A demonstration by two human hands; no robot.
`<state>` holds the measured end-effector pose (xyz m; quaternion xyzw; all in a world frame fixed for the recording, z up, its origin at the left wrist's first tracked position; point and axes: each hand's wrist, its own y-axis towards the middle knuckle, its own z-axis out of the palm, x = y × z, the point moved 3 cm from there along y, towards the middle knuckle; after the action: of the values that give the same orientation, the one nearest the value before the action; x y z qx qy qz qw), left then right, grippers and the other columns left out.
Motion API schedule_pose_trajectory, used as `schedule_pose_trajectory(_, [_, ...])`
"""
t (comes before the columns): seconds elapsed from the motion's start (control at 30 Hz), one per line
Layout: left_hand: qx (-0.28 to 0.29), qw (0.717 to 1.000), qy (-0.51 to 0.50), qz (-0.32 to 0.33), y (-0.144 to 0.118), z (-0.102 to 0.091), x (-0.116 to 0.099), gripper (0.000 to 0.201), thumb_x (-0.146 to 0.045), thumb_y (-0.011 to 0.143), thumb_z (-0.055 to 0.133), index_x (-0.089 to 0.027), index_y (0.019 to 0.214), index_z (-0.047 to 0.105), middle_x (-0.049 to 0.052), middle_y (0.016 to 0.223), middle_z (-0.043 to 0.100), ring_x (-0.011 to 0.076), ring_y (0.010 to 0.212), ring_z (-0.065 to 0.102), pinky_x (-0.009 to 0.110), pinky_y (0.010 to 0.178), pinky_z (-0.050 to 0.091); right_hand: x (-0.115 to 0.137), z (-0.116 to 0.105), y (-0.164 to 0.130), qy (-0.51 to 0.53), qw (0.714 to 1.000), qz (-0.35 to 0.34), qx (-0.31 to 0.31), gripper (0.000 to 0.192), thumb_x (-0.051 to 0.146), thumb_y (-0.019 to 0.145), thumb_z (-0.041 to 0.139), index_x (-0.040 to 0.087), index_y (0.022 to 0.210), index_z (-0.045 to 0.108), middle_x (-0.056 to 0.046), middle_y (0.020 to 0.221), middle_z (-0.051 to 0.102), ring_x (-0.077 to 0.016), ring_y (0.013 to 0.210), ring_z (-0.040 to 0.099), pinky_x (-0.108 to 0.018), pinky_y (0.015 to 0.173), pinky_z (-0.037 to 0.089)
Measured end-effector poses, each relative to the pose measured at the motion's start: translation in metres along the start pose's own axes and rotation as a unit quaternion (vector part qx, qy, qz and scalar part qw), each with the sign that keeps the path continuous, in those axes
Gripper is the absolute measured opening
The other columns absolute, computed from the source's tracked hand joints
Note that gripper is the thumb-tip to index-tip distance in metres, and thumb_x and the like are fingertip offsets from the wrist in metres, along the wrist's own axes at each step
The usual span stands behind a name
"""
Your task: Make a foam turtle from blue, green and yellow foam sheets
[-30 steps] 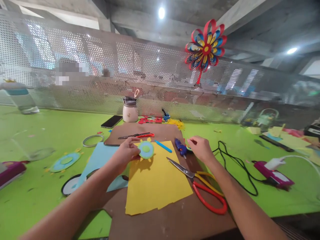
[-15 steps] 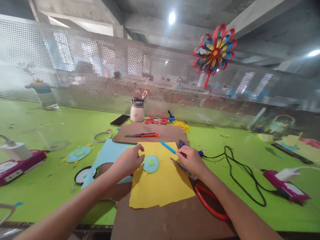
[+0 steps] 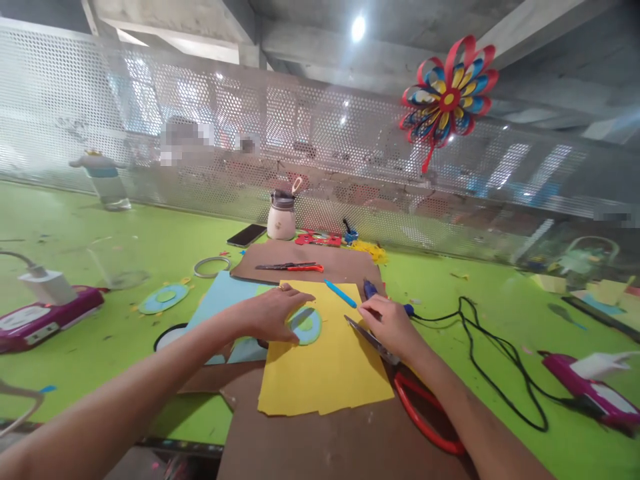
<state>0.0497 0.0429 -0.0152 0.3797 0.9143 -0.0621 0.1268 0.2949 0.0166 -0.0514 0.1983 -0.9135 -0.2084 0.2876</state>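
Note:
My left hand is open, its fingers spread over the left side of a light blue paper disc with a green centre. The disc lies on a yellow paper sheet. Curled and pressed together, the fingers of my right hand are by the lower end of a blue pen; whether they hold anything is hidden. Beneath that hand lie large scissors with red handles, blades pointing up and left. A light blue sheet is partly under my left forearm.
Brown cardboard lies under the yellow sheet. A utility knife, a phone, a bottle and a glue gun with a black cord are beyond. Another paper disc and purple power strips flank the work area.
My left hand has moved right and down, opening its fingers over the blue disc. My right hand stays by the pen and scissors. The whole view has shifted slightly.

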Motion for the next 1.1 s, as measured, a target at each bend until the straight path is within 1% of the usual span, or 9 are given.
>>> schedule_pose_trajectory(0.13, [0.003, 1.000, 0.007, -0.014, 0.004, 0.003, 0.000, 0.082, -0.040, 0.061, 0.075, -0.020, 0.135, 0.047, 0.017, 0.126, 0.056, 0.0338, 0.116, 0.050, 0.041, 0.092, 0.043, 0.001, 0.001, -0.001, 0.005, 1.000, 0.001, 0.016, 0.018, 0.019, 0.088, 0.052, 0.018, 0.076, 0.067, -0.004, 0.074, 0.063, -0.0165, 0.070, 0.058, -0.027, 0.065, 0.043])
schedule_pose_trajectory(0.33, [0.004, 0.999, 0.038, -0.001, 0.005, 0.009, -0.002, 0.080, -0.041, 0.066, 0.073, -0.022, 0.138, 0.042, 0.014, 0.121, 0.055, 0.0338, 0.111, 0.051, 0.042, 0.091, 0.041, 0.005, -0.004, -0.002, 0.019, 0.999, 0.009, 0.040, 0.018, 0.019, 0.089, 0.052, 0.018, 0.078, 0.066, -0.004, 0.077, 0.064, -0.0170, 0.073, 0.059, -0.028, 0.070, 0.044])
schedule_pose_trajectory(0.43, [0.005, 0.999, 0.038, -0.003, 0.005, 0.012, -0.001, 0.077, -0.041, 0.068, 0.071, -0.023, 0.138, 0.042, 0.013, 0.117, 0.055, 0.0335, 0.108, 0.052, 0.041, 0.089, 0.042, 0.007, -0.006, -0.003, 0.024, 0.999, 0.007, 0.048, 0.018, 0.020, 0.089, 0.051, 0.018, 0.079, 0.066, -0.005, 0.079, 0.065, -0.0176, 0.075, 0.060, -0.029, 0.072, 0.045])
schedule_pose_trajectory(0.67, [0.013, 1.000, 0.021, 0.002, 0.001, 0.009, 0.002, 0.081, -0.048, 0.066, 0.073, -0.026, 0.138, 0.042, 0.012, 0.115, 0.056, 0.0333, 0.107, 0.052, 0.040, 0.087, 0.042, 0.013, -0.007, -0.006, 0.029, 0.998, 0.008, 0.053, 0.018, 0.023, 0.090, 0.051, 0.019, 0.079, 0.065, -0.006, 0.081, 0.065, -0.0182, 0.076, 0.060, -0.030, 0.072, 0.046])
schedule_pose_trajectory(0.8, [0.008, 1.000, 0.019, 0.012, -0.003, 0.009, 0.001, 0.077, -0.046, 0.069, 0.071, -0.027, 0.138, 0.043, 0.011, 0.113, 0.057, 0.0331, 0.106, 0.053, 0.040, 0.087, 0.042, 0.015, -0.007, -0.006, 0.034, 0.998, 0.010, 0.047, 0.018, 0.023, 0.090, 0.052, 0.019, 0.080, 0.066, -0.006, 0.082, 0.065, -0.0179, 0.075, 0.060, -0.029, 0.070, 0.046])
schedule_pose_trajectory(1.0, [0.006, 1.000, 0.016, 0.007, -0.006, 0.012, 0.001, 0.076, -0.047, 0.069, 0.070, -0.027, 0.138, 0.044, 0.011, 0.113, 0.057, 0.0339, 0.104, 0.054, 0.041, 0.086, 0.042, 0.015, -0.004, -0.007, 0.018, 0.998, 0.017, 0.065, 0.018, 0.023, 0.090, 0.052, 0.019, 0.079, 0.066, -0.005, 0.081, 0.065, -0.0179, 0.074, 0.060, -0.029, 0.070, 0.046])
schedule_pose_trajectory(1.07, [0.005, 1.000, 0.011, 0.006, -0.006, 0.012, 0.003, 0.073, -0.048, 0.072, 0.067, -0.026, 0.138, 0.044, 0.011, 0.114, 0.057, 0.0337, 0.105, 0.054, 0.041, 0.087, 0.042, 0.016, -0.003, -0.007, 0.016, 0.997, 0.021, 0.071, 0.017, 0.023, 0.090, 0.052, 0.020, 0.080, 0.067, -0.005, 0.082, 0.066, -0.0178, 0.075, 0.061, -0.029, 0.070, 0.046])
schedule_pose_trajectory(1.1, [-0.006, 1.000, 0.004, 0.006, -0.005, 0.011, 0.005, 0.069, -0.048, 0.075, 0.064, -0.025, 0.137, 0.044, 0.012, 0.115, 0.057, 0.0330, 0.107, 0.054, 0.040, 0.087, 0.042, 0.016, -0.003, -0.008, 0.016, 0.997, 0.023, 0.072, 0.017, 0.023, 0.090, 0.052, 0.020, 0.081, 0.067, -0.005, 0.083, 0.066, -0.0180, 0.075, 0.061, -0.029, 0.071, 0.047])
